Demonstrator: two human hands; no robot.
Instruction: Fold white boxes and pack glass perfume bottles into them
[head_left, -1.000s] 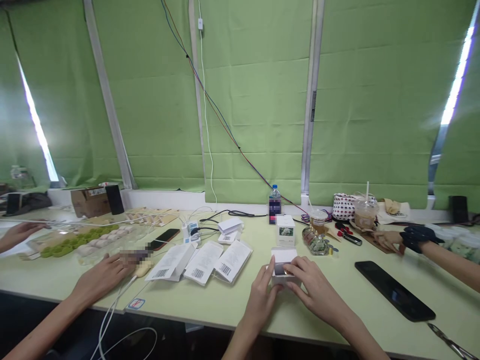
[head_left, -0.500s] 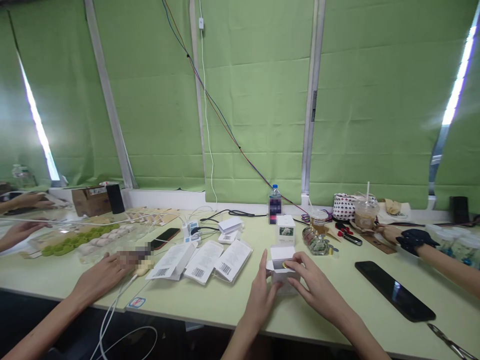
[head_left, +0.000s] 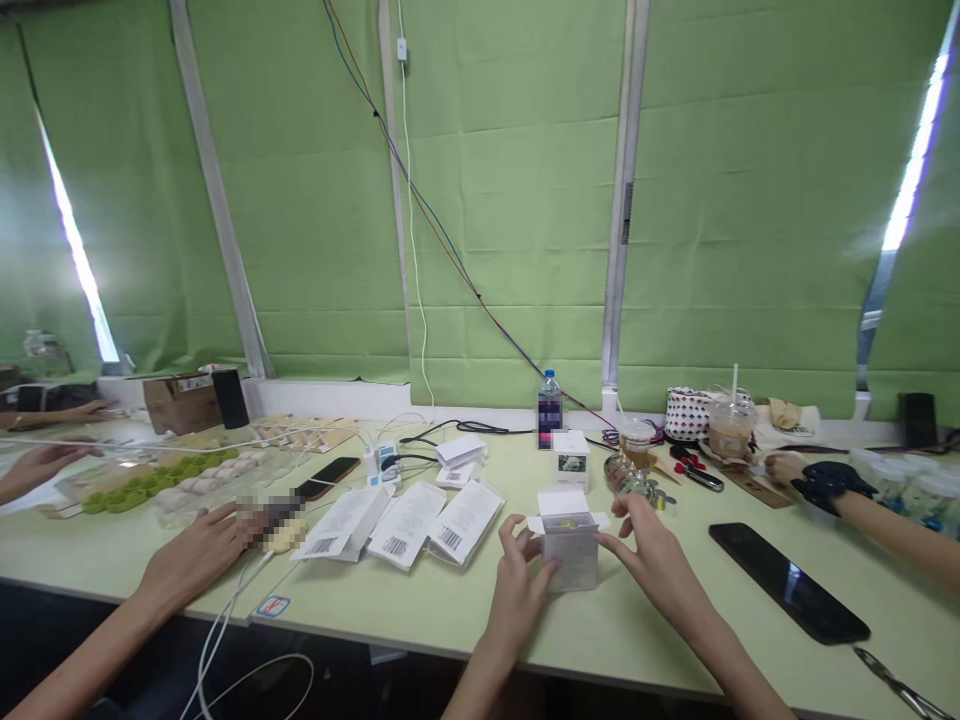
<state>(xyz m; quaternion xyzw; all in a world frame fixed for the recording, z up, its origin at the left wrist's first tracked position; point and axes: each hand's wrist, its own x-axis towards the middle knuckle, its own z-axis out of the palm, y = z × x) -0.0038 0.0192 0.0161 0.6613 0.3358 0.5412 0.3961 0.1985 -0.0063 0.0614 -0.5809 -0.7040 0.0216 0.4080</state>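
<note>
A small white cardboard box (head_left: 571, 562) stands upright near the table's front edge, its lid raised at the back and its side flaps spread. Something round and yellow-gold (head_left: 570, 524) shows in its mouth. My left hand (head_left: 517, 585) grips the box's left side, thumb on the front and fingers curled at the side and behind. By the right flap is my right hand (head_left: 651, 555), thumb at the box's edge and fingers raised apart from it, holding nothing visible. Behind stands a second, closed white box (head_left: 571, 460) with a flower picture.
Flat white packets with barcodes (head_left: 466, 525) lie to the left. Shiny round pieces (head_left: 660, 498) sit beyond my right hand. A large black phone (head_left: 787, 580) and scissors-like metal tool (head_left: 896, 682) lie right. Co-workers' arms (head_left: 187, 560) reach in from both sides; cables cross the back.
My right hand has drawn back from the box's mouth to its right side, its fingers lifted. The side flaps now spread outward. My left hand stays on the box.
</note>
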